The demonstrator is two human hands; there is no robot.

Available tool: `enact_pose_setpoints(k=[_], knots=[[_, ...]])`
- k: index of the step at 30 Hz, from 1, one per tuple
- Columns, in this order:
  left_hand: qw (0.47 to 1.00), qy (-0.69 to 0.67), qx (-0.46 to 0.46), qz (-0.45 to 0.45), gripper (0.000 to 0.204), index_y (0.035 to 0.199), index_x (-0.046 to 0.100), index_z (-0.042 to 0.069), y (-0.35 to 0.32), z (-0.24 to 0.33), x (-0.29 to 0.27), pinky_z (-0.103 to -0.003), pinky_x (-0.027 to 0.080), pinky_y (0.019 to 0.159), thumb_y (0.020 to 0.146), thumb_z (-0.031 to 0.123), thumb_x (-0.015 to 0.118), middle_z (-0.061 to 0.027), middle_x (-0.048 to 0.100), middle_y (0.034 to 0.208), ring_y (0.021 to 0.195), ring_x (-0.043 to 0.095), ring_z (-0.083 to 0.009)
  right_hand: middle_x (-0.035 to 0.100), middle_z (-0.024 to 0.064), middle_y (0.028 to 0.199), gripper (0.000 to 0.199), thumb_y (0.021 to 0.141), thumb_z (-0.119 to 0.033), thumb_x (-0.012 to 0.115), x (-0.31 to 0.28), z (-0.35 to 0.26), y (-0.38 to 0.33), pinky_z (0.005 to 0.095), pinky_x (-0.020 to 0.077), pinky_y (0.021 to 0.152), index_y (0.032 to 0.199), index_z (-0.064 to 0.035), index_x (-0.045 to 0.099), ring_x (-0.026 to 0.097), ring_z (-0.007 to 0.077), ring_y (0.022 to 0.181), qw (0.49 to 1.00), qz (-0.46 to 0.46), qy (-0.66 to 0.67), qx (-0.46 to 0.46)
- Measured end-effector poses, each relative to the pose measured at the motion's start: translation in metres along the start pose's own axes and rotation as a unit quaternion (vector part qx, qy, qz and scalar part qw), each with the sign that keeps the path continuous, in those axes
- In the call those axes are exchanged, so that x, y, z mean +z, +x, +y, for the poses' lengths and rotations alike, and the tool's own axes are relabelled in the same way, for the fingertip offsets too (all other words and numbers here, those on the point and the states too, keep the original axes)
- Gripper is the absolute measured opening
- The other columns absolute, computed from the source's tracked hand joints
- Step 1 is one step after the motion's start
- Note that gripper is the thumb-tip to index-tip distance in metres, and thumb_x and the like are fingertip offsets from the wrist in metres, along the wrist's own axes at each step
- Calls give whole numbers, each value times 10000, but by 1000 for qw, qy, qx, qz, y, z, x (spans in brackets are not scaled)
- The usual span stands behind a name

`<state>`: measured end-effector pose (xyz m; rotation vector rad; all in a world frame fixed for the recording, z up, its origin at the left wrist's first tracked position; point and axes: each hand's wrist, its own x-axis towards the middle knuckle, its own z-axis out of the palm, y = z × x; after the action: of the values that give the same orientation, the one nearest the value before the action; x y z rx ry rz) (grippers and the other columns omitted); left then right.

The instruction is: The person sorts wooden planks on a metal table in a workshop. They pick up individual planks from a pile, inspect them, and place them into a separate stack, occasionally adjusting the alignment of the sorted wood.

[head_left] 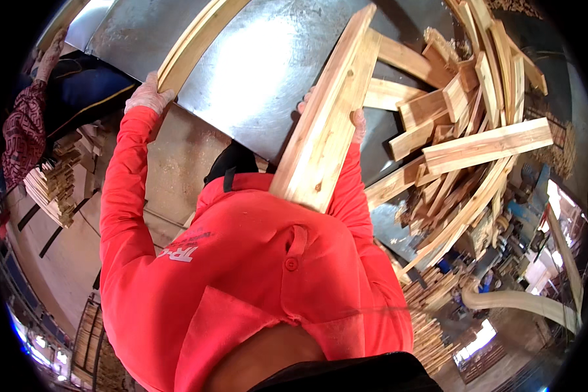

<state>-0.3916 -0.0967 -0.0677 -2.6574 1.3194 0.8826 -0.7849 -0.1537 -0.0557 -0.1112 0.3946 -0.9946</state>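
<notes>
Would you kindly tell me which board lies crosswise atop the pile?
The straight, pale board, which crosses over the long strips, its right end jutting past them.

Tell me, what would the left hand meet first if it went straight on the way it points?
Beyond the wooden strip it holds, the left hand would probably meet the metal tabletop first; whether it would bump the edge or pass above is unclear here.

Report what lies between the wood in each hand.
The head view shows shiny metal tabletop, plus the right hand's fingers at the edge of the right-hand wood.
</notes>
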Motion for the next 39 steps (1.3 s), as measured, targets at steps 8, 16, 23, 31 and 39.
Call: enact_pose_setpoints(k=[8,16,23,31,39], knots=[[885,-325,242,-229,707,1433,265,-1,-53,111,94,-322,431,995,860,222,614,-167,581,1149,1083,558,-254,589,243,1055,717,723,-297,687,-35,-27,24,458,493,885,1280,81,439,596,364,956,987,-5,-99,129],[800,-529,94,-268,490,1159,600,-18,-47,156,118,-327,507,813,831,334,696,-136,681,950,849,646,-201,565,264,1178,589,836,-384,577,-76,-46,90,447,398,1012,1204,72,512,534,332,1157,731,66,-662,152],[846,-479,141,-184,461,1078,628,29,-46,155,128,-320,500,791,731,299,770,-87,661,899,859,605,-174,565,208,1273,489,953,-313,532,35,-15,42,328,377,1044,1313,16,497,512,299,1225,600,-44,-798,37],[854,-489,166,-59,565,1285,496,11,-4,50,-24,-328,496,910,761,142,660,-77,647,1051,982,607,-169,598,203,1137,621,782,-247,758,-2,-149,-35,403,482,916,1246,75,501,568,325,1036,142,349,-789,-486],[802,-578,142,-46,522,1256,540,34,109,50,-108,-294,478,883,830,297,686,-38,644,1080,1000,603,-139,552,196,1255,467,942,-105,535,24,-39,67,262,529,822,1384,-24,407,582,254,1085,825,83,-487,-275]])
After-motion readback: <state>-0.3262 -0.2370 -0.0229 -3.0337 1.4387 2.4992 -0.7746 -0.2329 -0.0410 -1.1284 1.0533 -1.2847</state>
